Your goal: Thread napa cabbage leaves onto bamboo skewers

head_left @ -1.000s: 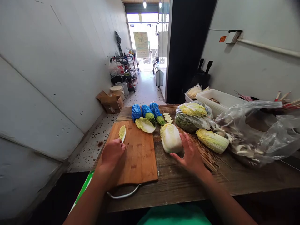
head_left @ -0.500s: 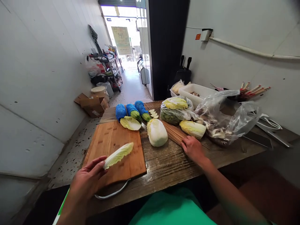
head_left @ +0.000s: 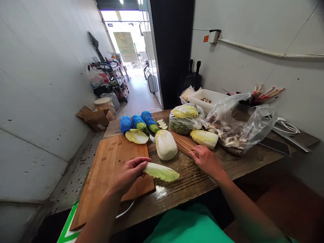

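My left hand has its grip clamped on the base of a long, pale green cabbage leaf, which points to the right, past the edge of a wooden cutting board, on the near side of a whole pale cabbage. My right hand reaches the near end of a bundle of thin wooden skewers on the worktop; its fingers hide the contact, so I cannot tell whether that grip is closed on any. Beyond the board's far edge lie a loose leaf and 3 vegetables in blue foam nets. To the right of the skewers I see a smaller yellow cabbage and a clear plastic bag by some mushrooms.
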Tool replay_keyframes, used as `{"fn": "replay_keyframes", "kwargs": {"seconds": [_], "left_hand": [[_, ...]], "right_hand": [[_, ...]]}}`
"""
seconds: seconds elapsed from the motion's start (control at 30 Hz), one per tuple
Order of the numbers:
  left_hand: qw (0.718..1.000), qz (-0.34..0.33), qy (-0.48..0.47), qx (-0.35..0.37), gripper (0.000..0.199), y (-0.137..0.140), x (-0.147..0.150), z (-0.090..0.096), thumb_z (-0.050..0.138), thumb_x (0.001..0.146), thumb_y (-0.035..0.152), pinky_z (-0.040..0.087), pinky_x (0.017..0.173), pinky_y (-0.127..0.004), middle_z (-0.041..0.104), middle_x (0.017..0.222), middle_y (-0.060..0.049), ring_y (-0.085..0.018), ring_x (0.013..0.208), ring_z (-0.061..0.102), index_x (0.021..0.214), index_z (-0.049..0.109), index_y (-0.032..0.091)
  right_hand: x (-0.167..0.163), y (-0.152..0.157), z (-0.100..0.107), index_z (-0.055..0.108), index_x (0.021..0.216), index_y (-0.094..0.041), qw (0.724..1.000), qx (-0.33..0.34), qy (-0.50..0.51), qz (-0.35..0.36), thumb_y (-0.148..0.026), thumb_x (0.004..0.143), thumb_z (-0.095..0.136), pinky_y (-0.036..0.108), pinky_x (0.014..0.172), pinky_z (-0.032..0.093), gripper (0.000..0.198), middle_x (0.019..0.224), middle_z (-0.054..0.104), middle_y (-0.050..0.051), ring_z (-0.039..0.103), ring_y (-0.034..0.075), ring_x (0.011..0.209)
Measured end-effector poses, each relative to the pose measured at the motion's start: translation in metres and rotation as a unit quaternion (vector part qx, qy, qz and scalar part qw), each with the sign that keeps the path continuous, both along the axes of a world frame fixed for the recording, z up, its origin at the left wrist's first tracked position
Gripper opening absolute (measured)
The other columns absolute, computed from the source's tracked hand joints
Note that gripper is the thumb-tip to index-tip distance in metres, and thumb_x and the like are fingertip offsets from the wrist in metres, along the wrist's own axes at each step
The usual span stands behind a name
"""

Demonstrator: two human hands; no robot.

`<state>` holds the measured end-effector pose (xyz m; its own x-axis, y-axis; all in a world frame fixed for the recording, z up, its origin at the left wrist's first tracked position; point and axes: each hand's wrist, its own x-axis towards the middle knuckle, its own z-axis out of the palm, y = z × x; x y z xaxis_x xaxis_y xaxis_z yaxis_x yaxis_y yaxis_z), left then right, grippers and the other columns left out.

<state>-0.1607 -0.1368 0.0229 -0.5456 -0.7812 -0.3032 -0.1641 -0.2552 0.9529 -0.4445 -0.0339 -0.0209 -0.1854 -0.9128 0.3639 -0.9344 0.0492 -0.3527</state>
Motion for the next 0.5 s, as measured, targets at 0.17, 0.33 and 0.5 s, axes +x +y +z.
{"fn": "replay_keyframes", "kwargs": {"seconds": [0.17,0.33,0.5], "left_hand": [[0.999,-0.029,0.02,-0.012,0.031,0.005,-0.02,0.006,0.067,0.074,0.035,0.04,0.052,-0.018,0.056,0.068,0.0,-0.008,0.058,0.047,0.097,0.067,0.014],[0.988,0.149,0.019,0.033,0.032,-0.015,0.048,0.001,0.073,0.068,0.032,0.043,0.049,-0.017,0.058,0.07,-0.001,-0.009,0.059,0.051,0.095,0.068,0.015],[0.935,0.351,-0.037,0.028,0.023,-0.008,0.104,-0.013,0.071,0.063,0.017,0.05,0.057,-0.018,0.065,0.08,-0.002,-0.01,0.063,0.059,0.086,0.066,0.016]], "right_hand": [[0.008,0.018,0.006,0.066,0.095,-0.017,0.992,-0.033,-0.091,0.081,-0.035,0.09,0.048,0.027,0.079,0.047,0.026,0.092,0.068,0.006,0.061,0.017,0.087],[-0.001,0.029,-0.002,0.066,0.092,-0.015,0.986,-0.068,-0.141,0.06,-0.03,0.089,0.049,0.033,0.08,0.048,0.023,0.092,0.068,0.009,0.062,0.02,0.087],[0.023,0.008,0.024,0.065,0.096,-0.015,0.985,-0.092,-0.095,0.108,-0.031,0.09,0.048,0.031,0.083,0.047,0.024,0.096,0.067,0.009,0.06,0.019,0.092]]}}
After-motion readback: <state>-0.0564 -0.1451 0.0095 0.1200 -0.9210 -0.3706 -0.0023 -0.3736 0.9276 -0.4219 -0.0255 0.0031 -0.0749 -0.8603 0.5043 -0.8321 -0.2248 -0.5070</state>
